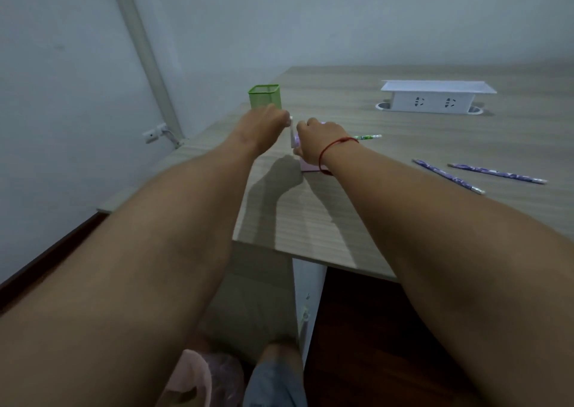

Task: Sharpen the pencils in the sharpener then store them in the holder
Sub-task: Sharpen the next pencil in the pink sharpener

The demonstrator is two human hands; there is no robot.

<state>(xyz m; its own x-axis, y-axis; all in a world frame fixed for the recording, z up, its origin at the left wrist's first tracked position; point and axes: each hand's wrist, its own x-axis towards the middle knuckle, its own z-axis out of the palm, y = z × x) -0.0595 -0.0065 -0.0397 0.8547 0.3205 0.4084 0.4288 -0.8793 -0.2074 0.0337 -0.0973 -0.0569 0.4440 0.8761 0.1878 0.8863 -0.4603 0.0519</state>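
Lilac-pink plastic box sharpener [310, 166] with a white crank arm [292, 138] is taken as the reference. It sits on the grey wood-grain tabletop [388, 214], towards its left edge.

Head view (the only one):
- The left hand [264, 123] is just left of the sharpener. Its fingers are curled in at the top of the crank arm, apparently gripping the knob (the knob itself is covered).
- The right hand [313, 141] is on top of the sharpener with its fingers curled over the body, holding it down. There is a red string bracelet [337, 146] at that wrist.
- A green-patterned pencil [368, 137] sticks out level to the right of the sharpener. Its inner end is hidden behind the right hand; I judge it seated in the inlet but cannot confirm this.
- The nearer purple patterned pencil [448, 176] and the farther purple patterned pencil [497, 173] lie flat well to the right of the sharpener, apart from each other.
- The green square mesh holder [264, 96] stands upright just behind the sharpener. No pencil shows above its rim.
- A white socket box [435, 99] is far behind and to the right of the sharpener.

Progress (judgement): this is an early stage.
- Done: nothing is stored yet. The green-patterned pencil looks to be the one in work.
- Left to do: finish it and drop it in the holder, then do the same for both purple ones.
- The purple pencils' tips are too small to tell whether they are sharp.
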